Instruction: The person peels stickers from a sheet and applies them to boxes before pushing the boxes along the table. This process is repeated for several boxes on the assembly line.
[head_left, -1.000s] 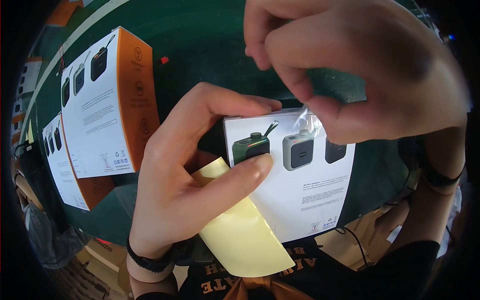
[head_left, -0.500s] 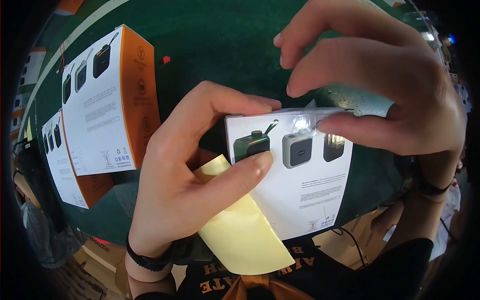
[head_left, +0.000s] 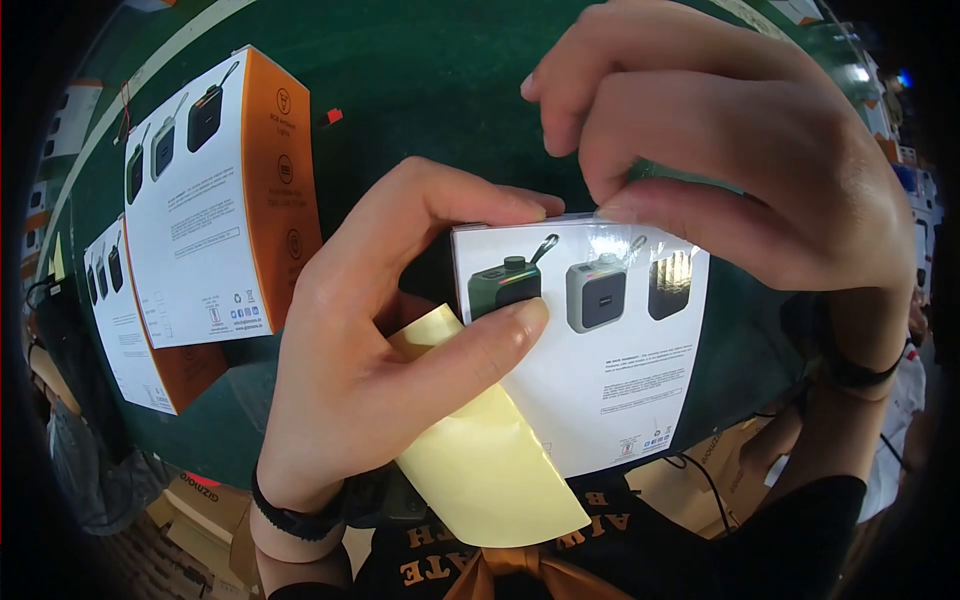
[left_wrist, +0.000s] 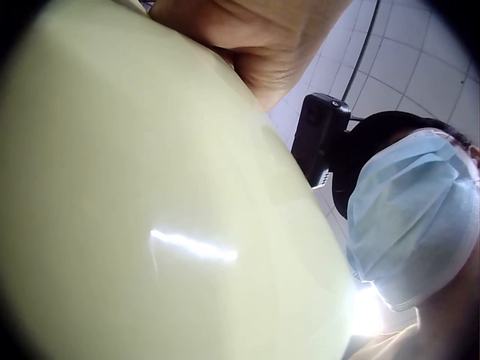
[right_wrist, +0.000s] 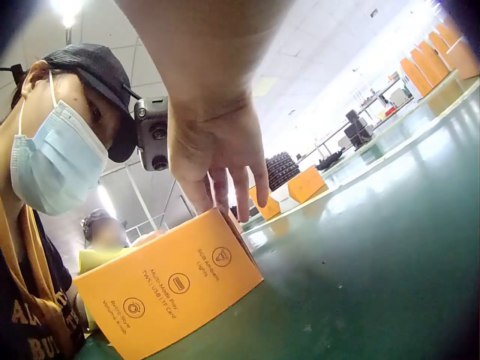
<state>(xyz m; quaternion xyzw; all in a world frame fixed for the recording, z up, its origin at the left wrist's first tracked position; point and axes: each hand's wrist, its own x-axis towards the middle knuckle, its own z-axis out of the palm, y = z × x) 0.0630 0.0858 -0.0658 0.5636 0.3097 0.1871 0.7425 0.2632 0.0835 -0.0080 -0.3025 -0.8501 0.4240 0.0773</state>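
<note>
Pinches white-and-orange box (head_left: 602, 355), just right of centre, in left grip (head_left: 385, 330), along with yellow sheet (head_left: 490, 475). Presses top edge with right grip (head_left: 735, 150), loosely spread. Shows 3 printed speakers (head_left: 597, 298). Reads "RGB Ambient Lights", "Multi Mode Play" on orange side (right_wrist: 171, 294); "Gizmore" on lower-left carton (head_left: 222, 508).

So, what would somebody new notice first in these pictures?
Probably the white and orange cardboard box near the middle of the head view, gripped by the left hand, its top edge touched by the right hand. Then perhaps the glossy pale yellow sheet under the left thumb, and two similar boxes at the picture's left.
</note>
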